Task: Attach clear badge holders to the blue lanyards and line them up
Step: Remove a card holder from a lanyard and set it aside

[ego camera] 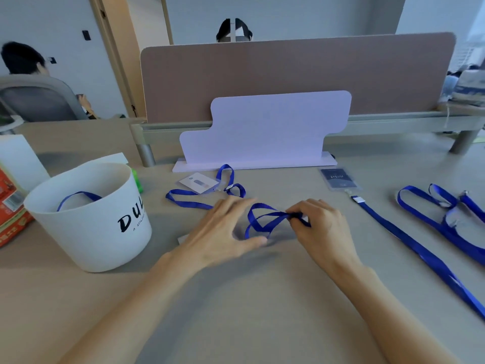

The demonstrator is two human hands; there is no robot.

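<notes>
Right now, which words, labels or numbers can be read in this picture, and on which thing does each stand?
"DU", then letters hidden round the curve: white bucket.
"A STIL", smaller line beneath it, the rest hidden.
Red carton: print too blurred.
Dark badge card: pale marks, unreadable.
White badge card: no legible text.

bucket (89,227) left – lanyards (430,227) right, board (265,130) behind

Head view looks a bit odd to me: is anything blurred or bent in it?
In the head view, the left hand is smeared by motion blur, while the right hand pinching the blue lanyard looks sharper. Wide-angle distortion bows the desk divider. The soft, even light leaves only faint shadows under the hands.
</notes>
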